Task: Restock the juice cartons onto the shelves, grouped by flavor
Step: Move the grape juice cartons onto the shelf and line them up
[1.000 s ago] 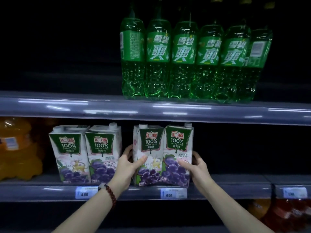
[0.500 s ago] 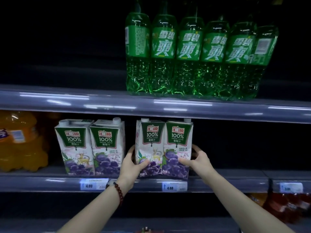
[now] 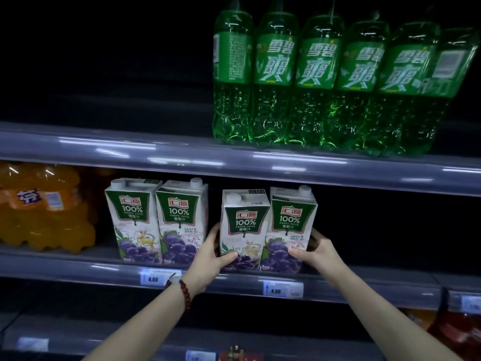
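The left hand [image 3: 208, 259] clasps the left side of a pair of grape cartons [image 3: 268, 230] at mid-frame, thumb across the front of the left carton and the other fingers [image 3: 214, 231] wrapped round its side. The right hand [image 3: 316, 250] clasps the right side of the same pair, thumb on the front of the right carton, fingers curled behind its edge. Both hands are closed on the pair, which sits between them on the middle shelf [image 3: 364, 285], the two cartons touching side by side; the left one sits slightly lower and nearer the camera. A dark beaded bracelet [image 3: 185, 293] circles the left wrist. Just left of the held pair, apart from it by a narrow gap, a second pair of grape cartons [image 3: 156, 220] stands upright on the same shelf. Two price tags [image 3: 283, 289] reading 4.00 are clipped to the shelf's front edge. At the far left of the frame, orange soda bottles [image 3: 44, 207] sit on the same shelf. On the upper shelf [image 3: 130, 149], in the upper right of the frame, a row of green soda bottles [image 3: 325, 82] stands close together. At the lower right, red and orange bottles [image 3: 458, 332] show dimly on a lower shelf.
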`<action>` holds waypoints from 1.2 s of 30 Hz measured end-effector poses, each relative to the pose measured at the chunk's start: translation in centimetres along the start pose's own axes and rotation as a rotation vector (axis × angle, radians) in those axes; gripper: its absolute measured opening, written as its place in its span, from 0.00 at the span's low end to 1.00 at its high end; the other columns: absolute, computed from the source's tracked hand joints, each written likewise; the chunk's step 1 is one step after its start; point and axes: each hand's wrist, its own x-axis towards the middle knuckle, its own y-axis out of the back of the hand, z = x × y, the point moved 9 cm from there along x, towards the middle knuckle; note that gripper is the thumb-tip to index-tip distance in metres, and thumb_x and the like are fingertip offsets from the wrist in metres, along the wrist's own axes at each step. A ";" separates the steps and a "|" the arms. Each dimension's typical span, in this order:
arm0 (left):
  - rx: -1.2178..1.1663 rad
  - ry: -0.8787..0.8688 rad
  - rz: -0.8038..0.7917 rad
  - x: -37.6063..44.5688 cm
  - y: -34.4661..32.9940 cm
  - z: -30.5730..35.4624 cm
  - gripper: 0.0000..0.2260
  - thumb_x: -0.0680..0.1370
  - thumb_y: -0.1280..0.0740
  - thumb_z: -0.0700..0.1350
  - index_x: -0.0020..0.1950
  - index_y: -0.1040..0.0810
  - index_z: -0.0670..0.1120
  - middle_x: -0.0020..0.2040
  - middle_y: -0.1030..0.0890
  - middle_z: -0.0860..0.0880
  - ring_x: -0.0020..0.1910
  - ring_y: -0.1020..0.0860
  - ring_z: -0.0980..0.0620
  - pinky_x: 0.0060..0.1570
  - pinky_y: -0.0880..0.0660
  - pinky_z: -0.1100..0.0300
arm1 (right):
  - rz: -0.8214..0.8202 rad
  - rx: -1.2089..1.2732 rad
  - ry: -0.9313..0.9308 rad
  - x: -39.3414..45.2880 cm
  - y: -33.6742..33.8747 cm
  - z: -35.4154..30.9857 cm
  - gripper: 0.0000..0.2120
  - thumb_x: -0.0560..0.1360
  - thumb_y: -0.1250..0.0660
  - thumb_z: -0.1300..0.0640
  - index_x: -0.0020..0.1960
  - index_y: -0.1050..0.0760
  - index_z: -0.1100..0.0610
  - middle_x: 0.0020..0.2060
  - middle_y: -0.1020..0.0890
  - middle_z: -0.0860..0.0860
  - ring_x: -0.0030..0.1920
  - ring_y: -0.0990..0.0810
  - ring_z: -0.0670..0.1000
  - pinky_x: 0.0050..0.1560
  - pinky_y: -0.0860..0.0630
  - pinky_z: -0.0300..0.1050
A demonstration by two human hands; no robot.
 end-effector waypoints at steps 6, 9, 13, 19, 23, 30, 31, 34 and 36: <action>0.098 0.001 -0.015 -0.1 0.1 0.2 0.38 0.74 0.29 0.37 0.78 0.45 0.51 0.72 0.29 0.50 0.71 0.32 0.51 0.71 0.35 0.46 | -0.009 0.007 -0.022 -0.6 -0.5 -0.2 0.29 0.67 0.24 0.68 0.65 0.29 0.57 0.53 0.16 0.54 0.50 0.16 0.51 0.42 0.19 0.38; 0.216 0.025 0.027 -0.1 0.2 0.6 0.36 0.75 0.29 0.42 0.78 0.44 0.48 0.72 0.31 0.46 0.71 0.32 0.47 0.70 0.34 0.48 | 0.008 -0.005 -0.014 -1.0 -0.6 -0.5 0.31 0.67 0.24 0.67 0.67 0.31 0.57 0.53 0.16 0.53 0.51 0.16 0.51 0.43 0.19 0.39; 0.297 -0.005 0.134 -0.7 0.8 1.2 0.32 0.73 0.28 0.42 0.74 0.37 0.41 0.69 0.27 0.43 0.69 0.29 0.46 0.68 0.32 0.50 | 0.055 -0.004 -0.033 -1.2 -0.5 -0.2 0.31 0.66 0.22 0.65 0.64 0.32 0.56 0.54 0.17 0.54 0.54 0.17 0.52 0.52 0.20 0.48; 0.550 -0.079 0.390 -2.6 2.5 2.3 0.21 0.74 0.28 0.47 0.63 0.24 0.39 0.53 0.16 0.42 0.52 0.18 0.46 0.54 0.21 0.53 | 0.042 0.032 -0.045 -1.0 -2.3 0.3 0.24 0.65 0.22 0.64 0.55 0.29 0.51 0.53 0.16 0.53 0.54 0.17 0.54 0.59 0.22 0.57; 0.642 -0.102 0.475 -3.2 3.7 3.0 0.17 0.71 0.26 0.51 0.50 0.19 0.39 0.42 0.15 0.43 0.42 0.17 0.48 0.44 0.21 0.56 | 0.049 0.021 -0.045 -0.9 -2.9 0.4 0.25 0.65 0.21 0.61 0.57 0.29 0.51 0.53 0.16 0.52 0.54 0.17 0.52 0.59 0.22 0.56; 0.692 -0.068 0.514 -3.5 5.6 2.8 0.12 0.73 0.28 0.53 0.40 0.20 0.44 0.32 0.18 0.49 0.31 0.23 0.54 0.31 0.30 0.64 | 0.068 0.002 -0.085 -1.6 -4.5 -0.2 0.27 0.68 0.23 0.61 0.63 0.31 0.56 0.55 0.18 0.53 0.54 0.18 0.50 0.52 0.20 0.46; 0.700 -0.058 0.512 -3.6 5.6 2.9 0.12 0.73 0.28 0.53 0.39 0.20 0.44 0.32 0.20 0.50 0.31 0.23 0.53 0.31 0.30 0.63 | 0.089 -0.026 -0.094 -1.9 -4.5 -0.3 0.28 0.69 0.24 0.59 0.65 0.32 0.57 0.56 0.18 0.53 0.54 0.19 0.51 0.55 0.21 0.48; 0.730 -0.025 0.498 -3.9 5.4 3.2 0.13 0.74 0.29 0.54 0.37 0.24 0.47 0.30 0.23 0.51 0.31 0.24 0.52 0.31 0.30 0.63 | 0.166 -0.191 -0.101 -3.2 -4.3 -1.4 0.26 0.71 0.25 0.55 0.65 0.30 0.58 0.57 0.18 0.53 0.49 0.20 0.47 0.52 0.22 0.44; 0.745 0.022 0.472 -4.1 5.2 3.4 0.15 0.74 0.30 0.55 0.35 0.27 0.47 0.29 0.25 0.52 0.30 0.26 0.53 0.30 0.32 0.63 | 0.241 -0.285 -0.125 -4.1 -4.2 -2.1 0.23 0.72 0.26 0.54 0.64 0.27 0.58 0.55 0.18 0.53 0.46 0.20 0.48 0.48 0.24 0.40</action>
